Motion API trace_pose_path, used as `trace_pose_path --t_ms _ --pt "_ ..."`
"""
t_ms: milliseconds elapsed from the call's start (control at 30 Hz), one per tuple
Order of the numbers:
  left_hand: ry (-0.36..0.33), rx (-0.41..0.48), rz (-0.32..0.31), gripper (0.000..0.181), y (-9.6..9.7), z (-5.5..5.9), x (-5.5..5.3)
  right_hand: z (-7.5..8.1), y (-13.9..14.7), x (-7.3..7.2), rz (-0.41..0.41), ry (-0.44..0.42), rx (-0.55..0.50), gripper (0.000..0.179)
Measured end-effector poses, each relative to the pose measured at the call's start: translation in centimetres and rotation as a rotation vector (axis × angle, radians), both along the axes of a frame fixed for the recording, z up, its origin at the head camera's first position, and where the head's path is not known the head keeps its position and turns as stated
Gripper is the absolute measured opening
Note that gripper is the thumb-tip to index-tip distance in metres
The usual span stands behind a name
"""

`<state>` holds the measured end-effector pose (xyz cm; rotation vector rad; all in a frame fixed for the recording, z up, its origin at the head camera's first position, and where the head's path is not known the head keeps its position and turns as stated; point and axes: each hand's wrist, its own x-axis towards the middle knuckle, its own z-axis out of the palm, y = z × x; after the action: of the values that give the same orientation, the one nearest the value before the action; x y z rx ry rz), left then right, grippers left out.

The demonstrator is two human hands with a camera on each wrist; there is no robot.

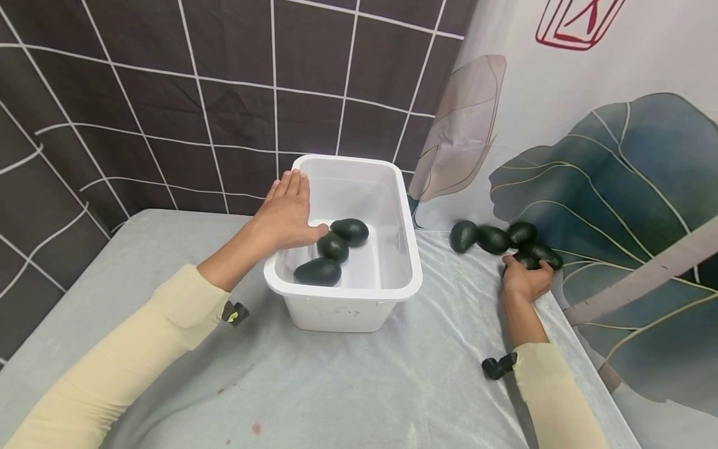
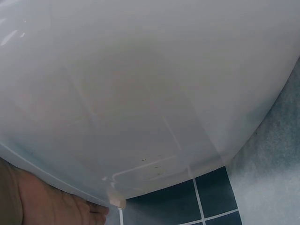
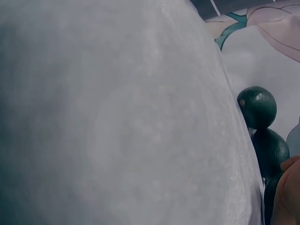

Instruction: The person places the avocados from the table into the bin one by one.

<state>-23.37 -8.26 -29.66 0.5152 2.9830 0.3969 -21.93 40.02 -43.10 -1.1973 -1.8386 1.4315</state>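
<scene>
The right hand (image 1: 526,284) is curling its thumb and fingers around a dark green avocado (image 1: 526,260) at the right side of the table, the fruit seeming to be resting on the cloth, though the hand is covering part of it and the right wrist view is cutting the grip off at its edge. Four loose avocados (image 1: 493,239) are lying close about that hand, strung in a bunch toward the left, along the foot of the leaf-print backdrop (image 1: 611,168).

The left hand (image 1: 288,215) is holding nothing; its fingers are stretching out straight and flat along the left rim of a white tub (image 1: 343,292), the thumb pointing inward over the opening. Inside, three more avocados (image 1: 318,272) are lying on the floor of the tub, toward its left side, in a short row.

The tub is standing upright on a pale grey cloth (image 1: 426,374). Behind it, a dark wall covering with white grid lines (image 1: 235,37) is hanging. Cream sleeves (image 1: 140,346) are covering both forearms.
</scene>
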Motion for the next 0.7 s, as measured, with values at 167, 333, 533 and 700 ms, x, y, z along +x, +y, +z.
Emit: trace_pose_path --t_ms 167,333,533,700 --pt "-0.006 0.003 0.002 0.113 0.0 0.0 0.0 0.2 -0.2 -0.1 0.021 0.005 -0.009 0.098" --pt "-0.013 0.009 0.003 0.113 0.0 0.1 0.0 0.4 -0.6 -0.3 0.026 0.012 -0.024 0.097" --pt "-0.017 0.018 0.002 0.113 0.0 0.0 0.1 0.7 -1.0 -0.5 0.053 0.027 -0.033 0.094" --pt "-0.012 0.015 0.001 0.113 -0.1 0.0 0.1 1.1 -1.3 -0.6 0.070 0.039 -0.023 0.094"
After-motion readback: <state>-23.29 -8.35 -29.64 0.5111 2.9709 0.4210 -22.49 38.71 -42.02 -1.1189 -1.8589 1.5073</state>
